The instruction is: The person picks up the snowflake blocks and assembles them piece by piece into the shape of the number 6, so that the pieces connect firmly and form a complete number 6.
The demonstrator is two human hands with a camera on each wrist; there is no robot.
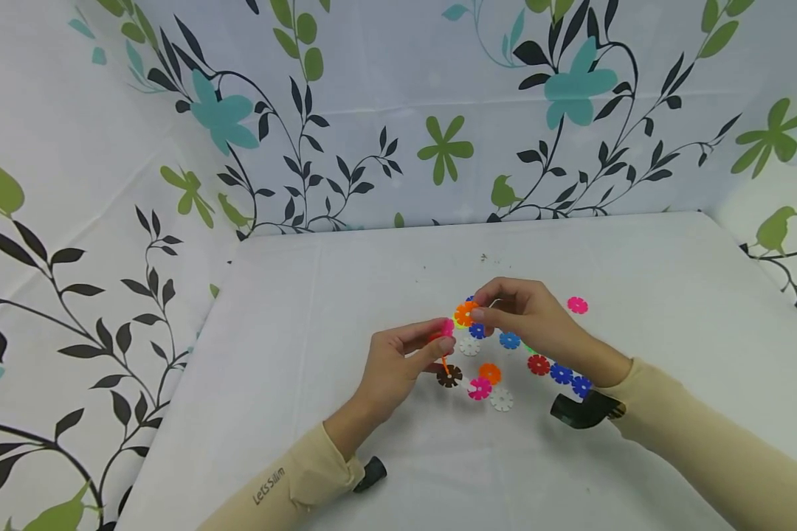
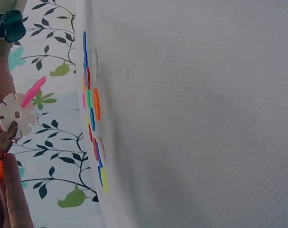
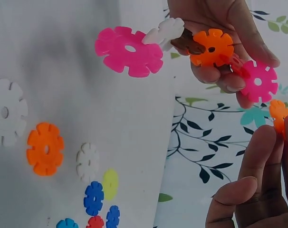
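My left hand [image 1: 392,365] holds a chain of notched plastic flower discs. In the right wrist view the chain runs from a pink disc [image 3: 259,81] at the fingers through red, orange [image 3: 212,47], brown and white ones to a larger-looking pink disc [image 3: 129,51] at its free end. Between thumb and fingertips my right hand [image 1: 538,313] pinches a single orange disc [image 1: 465,313]. That orange disc is close to the chain's pink end, and both hands are raised above the table. The left wrist view catches only part of the left hand, with the brown disc [image 2: 5,141] beside a finger.
Loose discs lie on the white table [image 1: 292,369] under and around the hands: white [image 1: 469,346], light blue [image 1: 509,339], red [image 1: 539,364], blue [image 1: 561,373] and orange [image 1: 490,374] among them. One pink disc [image 1: 577,304] sits apart at the right. Patterned cloth [image 1: 372,110] hangs behind.
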